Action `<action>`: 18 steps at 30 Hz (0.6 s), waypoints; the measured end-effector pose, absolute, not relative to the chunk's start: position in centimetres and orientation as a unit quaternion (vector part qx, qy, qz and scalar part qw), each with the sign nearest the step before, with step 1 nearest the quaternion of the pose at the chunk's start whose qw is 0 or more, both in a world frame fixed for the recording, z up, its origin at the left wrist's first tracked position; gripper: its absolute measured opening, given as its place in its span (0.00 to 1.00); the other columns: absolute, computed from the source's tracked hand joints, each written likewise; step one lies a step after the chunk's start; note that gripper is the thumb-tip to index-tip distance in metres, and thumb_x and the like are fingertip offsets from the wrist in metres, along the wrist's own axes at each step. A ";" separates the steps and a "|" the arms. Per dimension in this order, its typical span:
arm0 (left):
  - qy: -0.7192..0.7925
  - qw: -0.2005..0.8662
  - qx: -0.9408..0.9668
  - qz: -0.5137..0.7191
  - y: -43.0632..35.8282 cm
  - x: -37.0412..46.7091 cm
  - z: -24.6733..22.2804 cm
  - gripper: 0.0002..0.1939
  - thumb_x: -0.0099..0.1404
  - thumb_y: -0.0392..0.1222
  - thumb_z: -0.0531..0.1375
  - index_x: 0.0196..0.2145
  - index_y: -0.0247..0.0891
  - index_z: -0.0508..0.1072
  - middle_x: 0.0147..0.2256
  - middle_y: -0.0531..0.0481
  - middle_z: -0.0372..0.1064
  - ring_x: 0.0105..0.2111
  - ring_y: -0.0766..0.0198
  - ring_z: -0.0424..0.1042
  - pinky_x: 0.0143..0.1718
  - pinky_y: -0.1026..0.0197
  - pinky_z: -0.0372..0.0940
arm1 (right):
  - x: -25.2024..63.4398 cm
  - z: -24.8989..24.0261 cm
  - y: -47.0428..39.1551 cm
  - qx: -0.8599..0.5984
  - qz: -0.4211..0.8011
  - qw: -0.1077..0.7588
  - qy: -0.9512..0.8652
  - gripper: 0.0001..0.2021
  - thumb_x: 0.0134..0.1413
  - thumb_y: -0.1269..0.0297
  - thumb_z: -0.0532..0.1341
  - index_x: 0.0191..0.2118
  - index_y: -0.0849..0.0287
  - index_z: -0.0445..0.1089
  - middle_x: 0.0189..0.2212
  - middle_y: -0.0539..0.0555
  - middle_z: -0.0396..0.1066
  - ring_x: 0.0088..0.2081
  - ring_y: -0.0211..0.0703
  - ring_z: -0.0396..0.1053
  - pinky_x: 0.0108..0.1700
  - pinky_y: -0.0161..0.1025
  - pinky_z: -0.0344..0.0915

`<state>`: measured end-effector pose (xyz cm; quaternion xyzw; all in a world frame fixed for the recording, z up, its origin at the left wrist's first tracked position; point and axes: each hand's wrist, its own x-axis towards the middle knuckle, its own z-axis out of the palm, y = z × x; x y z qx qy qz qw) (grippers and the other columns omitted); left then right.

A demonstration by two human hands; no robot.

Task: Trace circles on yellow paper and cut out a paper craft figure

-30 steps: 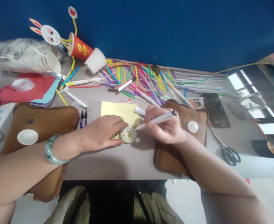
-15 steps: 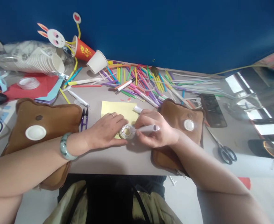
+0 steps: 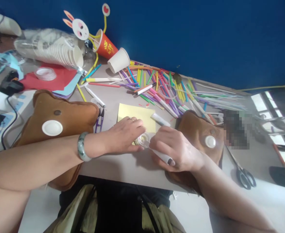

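Observation:
My left hand (image 3: pixel 124 134), with a ring and a jade-like bangle, pinches a small round clear roll (image 3: pixel 142 139), which looks like tape or a ring, between thumb and fingers. Close against it, my right hand (image 3: pixel 176 149) is closed around a white marker (image 3: pixel 163 157); its rear end points down toward me and its tip is hidden by the fingers. Under and beyond my left hand lies a yellow paper sheet (image 3: pixel 136 113). A white cap or marker piece (image 3: pixel 160 119) rests across the sheet's right edge.
Brown cushions (image 3: pixel 67 110) (image 3: pixel 198 129) flank my hands. Purple snips (image 3: pixel 99 120) lie near the left one, scissors (image 3: pixel 245 177) at right. Colourful sticks and markers (image 3: pixel 161 87) spread along the blue wall (image 3: pixel 181 38). Paper cups (image 3: pixel 119 60) and a rabbit-decorated red cup (image 3: pixel 106 45) stand back left.
The whole view has shifted and tilted. My right hand has turned so the marker's rear end slants down toward me instead of pointing right. My left hand keeps its grip on the round roll.

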<state>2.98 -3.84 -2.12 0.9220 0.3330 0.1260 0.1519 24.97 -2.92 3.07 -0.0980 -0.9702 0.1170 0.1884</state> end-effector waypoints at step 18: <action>0.343 0.153 0.914 0.155 -4.0 3.3 -1.7 0.15 0.65 0.48 0.63 0.41 0.33 0.71 0.43 0.39 0.70 0.44 0.49 0.68 0.44 0.51 0.61 | 24.0 2.9 -3.6 -0.074 0.037 0.114 -0.990 0.18 0.70 0.65 0.45 0.30 0.57 0.65 0.23 0.53 0.65 0.25 0.44 0.58 0.30 0.42 0.55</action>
